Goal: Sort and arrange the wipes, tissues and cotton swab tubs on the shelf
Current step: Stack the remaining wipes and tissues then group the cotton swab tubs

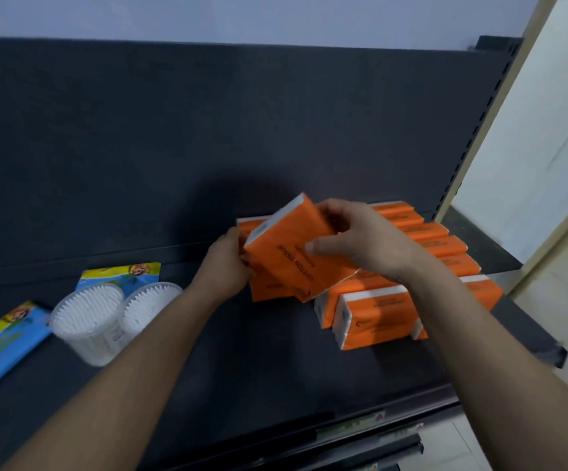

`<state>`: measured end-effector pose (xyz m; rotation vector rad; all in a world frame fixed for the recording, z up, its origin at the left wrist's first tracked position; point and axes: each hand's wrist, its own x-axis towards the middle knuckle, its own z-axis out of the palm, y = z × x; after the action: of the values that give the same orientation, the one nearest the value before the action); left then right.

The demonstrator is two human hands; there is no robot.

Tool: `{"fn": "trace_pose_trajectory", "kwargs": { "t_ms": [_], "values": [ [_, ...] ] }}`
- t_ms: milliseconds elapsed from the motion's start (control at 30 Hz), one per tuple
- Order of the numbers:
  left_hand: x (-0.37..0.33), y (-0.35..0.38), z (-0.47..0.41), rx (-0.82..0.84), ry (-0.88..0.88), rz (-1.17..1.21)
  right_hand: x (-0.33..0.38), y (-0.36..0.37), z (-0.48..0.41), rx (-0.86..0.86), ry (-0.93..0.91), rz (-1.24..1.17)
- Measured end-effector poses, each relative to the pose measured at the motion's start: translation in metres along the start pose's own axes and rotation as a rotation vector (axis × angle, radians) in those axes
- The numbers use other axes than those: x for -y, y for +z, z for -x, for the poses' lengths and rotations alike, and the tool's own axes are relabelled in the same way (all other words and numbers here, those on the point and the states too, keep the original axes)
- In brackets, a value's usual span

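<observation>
— Above the dark matte shelf (242, 362), what's held?
— A glossy orange tissue pack (289, 253), tilted; right hand (360, 243) clasps its top, left hand (231, 263) grips its left edge.
— Left of it?
— Two round clear swab tubs (89, 317), flat blue wipes packs (0, 345).

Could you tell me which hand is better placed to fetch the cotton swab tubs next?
Probably the left hand. The cotton swab tubs stand on the shelf's left side, nearer that arm. The right hand grips the tilted orange tissue pack and sits by the tissue rows.
</observation>
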<state>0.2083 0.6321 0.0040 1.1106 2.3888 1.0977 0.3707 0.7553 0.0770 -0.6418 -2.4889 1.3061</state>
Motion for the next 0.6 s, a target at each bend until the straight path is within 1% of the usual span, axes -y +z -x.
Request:
{"fn": "trace_pose_trajectory", "kwargs": {
  "t_ms": [100,233,333,400,467,600],
  "values": [
    [0.007,-0.020,0.002,-0.029,-0.004,0.048,0.004,0.016,-0.006,0.097,-0.010,0.183],
    [0.012,-0.036,0.007,-0.110,-0.014,0.051,0.001,0.050,-0.021,0.135,-0.029,0.504],
    [0.013,-0.042,0.016,-0.124,0.033,0.041,-0.008,0.071,-0.029,0.155,-0.083,0.791],
    [0.016,-0.044,0.022,-0.129,0.050,0.049,-0.016,0.076,-0.034,0.152,-0.080,0.937],
    [0.019,-0.045,0.026,-0.122,0.055,0.052,-0.020,0.076,-0.035,0.138,-0.051,0.956],
    [0.019,-0.044,0.030,-0.099,0.072,0.051,-0.022,0.072,-0.034,0.111,-0.046,0.906]
  ]
}}
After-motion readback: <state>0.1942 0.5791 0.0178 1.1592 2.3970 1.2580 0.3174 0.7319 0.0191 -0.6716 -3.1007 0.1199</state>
